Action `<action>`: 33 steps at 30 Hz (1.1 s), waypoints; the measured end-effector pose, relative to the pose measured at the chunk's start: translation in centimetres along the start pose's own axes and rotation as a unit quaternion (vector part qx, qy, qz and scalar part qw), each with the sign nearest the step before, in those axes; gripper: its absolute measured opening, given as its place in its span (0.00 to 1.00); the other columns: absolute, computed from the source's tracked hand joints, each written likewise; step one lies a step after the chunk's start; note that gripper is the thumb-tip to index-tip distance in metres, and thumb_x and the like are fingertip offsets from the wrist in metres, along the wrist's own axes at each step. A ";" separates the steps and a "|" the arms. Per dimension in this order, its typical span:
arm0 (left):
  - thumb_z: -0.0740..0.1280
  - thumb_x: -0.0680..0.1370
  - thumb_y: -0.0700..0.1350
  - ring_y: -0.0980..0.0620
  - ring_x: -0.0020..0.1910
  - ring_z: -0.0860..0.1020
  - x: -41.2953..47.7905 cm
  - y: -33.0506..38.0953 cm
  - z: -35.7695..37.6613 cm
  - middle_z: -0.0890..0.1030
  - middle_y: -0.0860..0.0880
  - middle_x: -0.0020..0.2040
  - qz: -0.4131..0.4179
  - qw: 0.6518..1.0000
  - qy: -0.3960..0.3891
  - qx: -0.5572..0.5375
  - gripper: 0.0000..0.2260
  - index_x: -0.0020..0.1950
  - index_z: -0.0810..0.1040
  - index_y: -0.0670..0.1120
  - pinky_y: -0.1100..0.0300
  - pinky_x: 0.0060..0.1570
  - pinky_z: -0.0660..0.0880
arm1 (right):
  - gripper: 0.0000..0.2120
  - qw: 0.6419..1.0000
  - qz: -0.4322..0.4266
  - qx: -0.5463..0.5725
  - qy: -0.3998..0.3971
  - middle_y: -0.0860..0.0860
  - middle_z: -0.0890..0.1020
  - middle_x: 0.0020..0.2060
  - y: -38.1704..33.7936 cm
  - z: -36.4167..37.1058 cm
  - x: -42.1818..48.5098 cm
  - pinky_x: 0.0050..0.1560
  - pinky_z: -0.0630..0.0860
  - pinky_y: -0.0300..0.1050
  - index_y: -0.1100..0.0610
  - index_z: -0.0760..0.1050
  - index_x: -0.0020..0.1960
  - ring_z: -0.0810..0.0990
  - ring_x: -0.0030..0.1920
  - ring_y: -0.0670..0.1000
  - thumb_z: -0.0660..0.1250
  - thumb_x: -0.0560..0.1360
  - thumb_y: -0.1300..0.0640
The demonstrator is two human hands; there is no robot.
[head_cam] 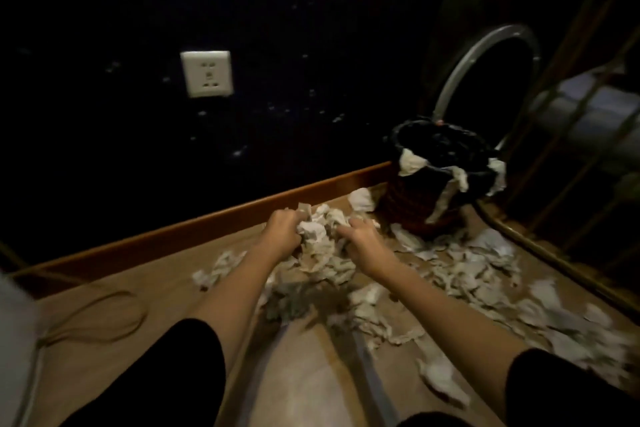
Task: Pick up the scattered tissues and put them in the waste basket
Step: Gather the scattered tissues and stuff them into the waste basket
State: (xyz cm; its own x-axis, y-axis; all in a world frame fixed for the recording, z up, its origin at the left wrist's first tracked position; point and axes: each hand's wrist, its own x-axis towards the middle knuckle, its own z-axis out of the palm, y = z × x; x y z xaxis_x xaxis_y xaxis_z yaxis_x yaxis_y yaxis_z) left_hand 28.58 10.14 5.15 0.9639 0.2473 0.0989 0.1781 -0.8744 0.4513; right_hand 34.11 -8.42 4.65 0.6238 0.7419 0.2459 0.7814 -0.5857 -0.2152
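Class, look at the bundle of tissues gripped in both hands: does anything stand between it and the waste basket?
Nothing solid does. The bundle of tissues sits in the grip of the left hand and right hand. Only loose tissues lie on the floor before the waste basket, whose dark opening looks unblocked, though tissues drape its rim.

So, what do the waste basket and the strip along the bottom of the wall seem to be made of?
Waste basket: apparently woven wicker, reddish-brown; its ribbed side suggests this, with a glossy black plastic liner inside. Baseboard: looks like wood with a smooth, slightly shiny orange-brown finish, though the dim light leaves this uncertain.
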 end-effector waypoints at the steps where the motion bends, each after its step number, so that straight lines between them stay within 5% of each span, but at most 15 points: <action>1: 0.64 0.71 0.34 0.41 0.55 0.77 2.5 1.9 0.1 0.81 0.42 0.52 0.020 1.000 -0.001 -0.009 0.15 0.54 0.79 0.48 0.51 0.51 0.76 | 0.16 1.000 0.013 -0.005 0.016 0.60 0.74 0.53 2.2 -1.4 0.8 0.50 0.70 0.56 0.56 0.74 0.57 0.71 0.53 0.64 0.63 0.71 0.67; 10: 0.64 0.70 0.34 0.39 0.52 0.77 23.7 19.0 3.5 0.81 0.39 0.51 0.156 0.985 0.061 -0.029 0.16 0.56 0.77 0.45 0.49 0.47 0.76 | 0.16 0.987 0.098 -0.044 0.123 0.59 0.73 0.46 23.7 -11.2 8.7 0.49 0.72 0.56 0.56 0.73 0.56 0.73 0.48 0.64 0.65 0.69 0.66; 14: 0.66 0.71 0.37 0.39 0.58 0.76 28.6 23.6 8.4 0.80 0.40 0.56 0.180 0.983 -0.019 0.040 0.16 0.58 0.76 0.44 0.49 0.56 0.73 | 0.08 0.983 0.155 -0.037 0.096 0.59 0.73 0.48 29.8 -8.4 8.8 0.48 0.72 0.57 0.55 0.71 0.51 0.74 0.49 0.63 0.64 0.71 0.59; 18: 0.65 0.70 0.37 0.39 0.59 0.74 32.1 23.9 13.1 0.78 0.43 0.59 0.153 0.982 -0.068 0.083 0.25 0.65 0.71 0.54 0.42 0.58 0.72 | 0.02 0.977 0.201 0.034 0.061 0.57 0.72 0.43 33.8 -6.1 10.1 0.40 0.71 0.50 0.57 0.72 0.45 0.75 0.46 0.63 0.64 0.73 0.61; 24: 0.67 0.72 0.38 0.40 0.57 0.76 35.1 24.6 13.4 0.78 0.39 0.57 0.118 0.989 -0.091 0.012 0.21 0.64 0.73 0.47 0.51 0.53 0.73 | 0.20 0.970 0.225 0.096 -0.008 0.56 0.70 0.40 37.0 -7.2 14.0 0.39 0.66 0.47 0.47 0.62 0.28 0.73 0.42 0.57 0.66 0.71 0.65; 27: 0.70 0.71 0.45 0.40 0.63 0.72 36.1 24.5 12.3 0.73 0.39 0.63 0.115 0.990 -0.083 -0.009 0.28 0.70 0.66 0.50 0.50 0.60 0.71 | 0.02 0.967 0.239 0.076 -0.047 0.58 0.71 0.46 38.0 -8.0 15.2 0.46 0.72 0.50 0.49 0.76 0.42 0.75 0.50 0.62 0.68 0.72 0.55; 29: 0.67 0.74 0.46 0.41 0.65 0.71 36.2 24.5 11.8 0.73 0.41 0.66 0.121 0.990 -0.075 -0.011 0.26 0.71 0.65 0.50 0.48 0.64 0.71 | 0.10 0.963 0.253 0.070 -0.061 0.60 0.75 0.54 38.6 -8.2 15.7 0.54 0.75 0.55 0.50 0.78 0.54 0.76 0.55 0.63 0.68 0.73 0.51; 33: 0.64 0.76 0.43 0.46 0.61 0.76 34.7 25.1 11.7 0.79 0.45 0.62 0.158 0.987 -0.038 -0.010 0.16 0.64 0.74 0.48 0.50 0.59 0.76 | 0.11 0.956 0.281 0.081 -0.017 0.56 0.79 0.54 37.8 -8.9 14.4 0.51 0.78 0.55 0.51 0.78 0.55 0.79 0.53 0.58 0.68 0.73 0.54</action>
State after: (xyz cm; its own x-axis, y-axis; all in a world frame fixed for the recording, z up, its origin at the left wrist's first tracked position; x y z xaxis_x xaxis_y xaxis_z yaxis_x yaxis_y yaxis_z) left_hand 68.82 -8.07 9.57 0.9827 -0.0692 0.1717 -0.1373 -0.8945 0.4255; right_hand 72.81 -22.79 8.47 0.9417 0.3360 0.0174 0.3077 -0.8393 -0.4482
